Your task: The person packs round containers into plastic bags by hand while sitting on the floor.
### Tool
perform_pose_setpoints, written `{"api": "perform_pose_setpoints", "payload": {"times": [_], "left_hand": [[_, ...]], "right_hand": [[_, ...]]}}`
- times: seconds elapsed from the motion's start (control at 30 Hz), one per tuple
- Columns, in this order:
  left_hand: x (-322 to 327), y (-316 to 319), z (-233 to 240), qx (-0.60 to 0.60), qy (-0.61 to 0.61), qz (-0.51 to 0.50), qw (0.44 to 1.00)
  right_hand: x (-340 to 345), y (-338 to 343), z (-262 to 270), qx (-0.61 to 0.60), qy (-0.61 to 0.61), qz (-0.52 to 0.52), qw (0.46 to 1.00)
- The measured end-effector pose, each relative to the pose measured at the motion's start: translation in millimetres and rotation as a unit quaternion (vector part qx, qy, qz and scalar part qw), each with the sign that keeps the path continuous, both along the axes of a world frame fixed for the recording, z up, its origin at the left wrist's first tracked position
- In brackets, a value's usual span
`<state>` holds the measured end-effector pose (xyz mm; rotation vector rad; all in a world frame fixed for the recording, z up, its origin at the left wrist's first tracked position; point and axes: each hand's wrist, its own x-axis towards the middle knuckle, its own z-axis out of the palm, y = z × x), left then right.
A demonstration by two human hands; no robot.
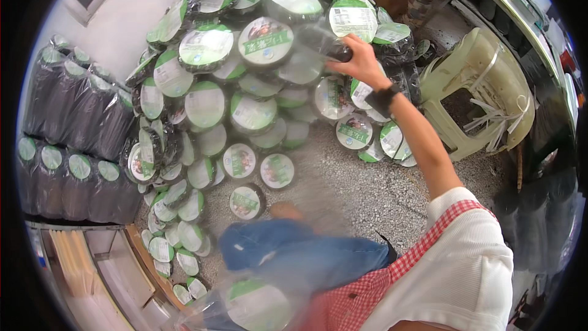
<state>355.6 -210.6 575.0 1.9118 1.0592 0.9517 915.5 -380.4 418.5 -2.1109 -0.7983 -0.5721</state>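
Note:
My right hand (360,62), with a black band at the wrist, reaches to the upper middle of the view. Its fingers are closed around a black round package (339,50) in clear plastic, beside the heaped packages. Many round packages with green and white labels form a large pile (206,101) before me. Near my lap at the bottom lies a blurred labelled package (258,305) in clear wrap. My left hand cannot be made out; something skin-toned beside that package is too blurred to tell.
Tall plastic-wrapped black stacks (76,101) stand along the left wall. A pale green plastic stool (487,96) with white ties lies tipped at the right. Several loose packages (245,201) lie on the speckled floor (367,193) near my knees. A wooden-edged shelf unit (151,276) is at lower left.

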Motion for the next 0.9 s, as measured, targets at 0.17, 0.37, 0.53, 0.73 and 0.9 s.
{"api": "perform_pose_setpoints", "payload": {"times": [0.17,0.37,0.53,0.73,0.9], "left_hand": [[-47,30,-32,0.139,0.040,-0.112,0.983],[-42,43,-35,0.179,0.061,0.004,0.982],[-42,-7,13,-0.039,-0.096,0.100,0.990],[-61,2,13,-0.104,-0.110,0.040,0.988],[-141,-5,22,-0.192,-0.213,-0.053,0.956]], "right_hand": [[87,-71,1,0.505,0.330,0.054,0.796],[160,-70,-50,0.523,0.392,-0.004,0.757],[-7,-18,-2,0.469,0.271,0.097,0.835],[-286,68,67,0.432,0.544,0.393,0.603],[-429,137,101,0.072,0.223,0.664,0.710]]}}
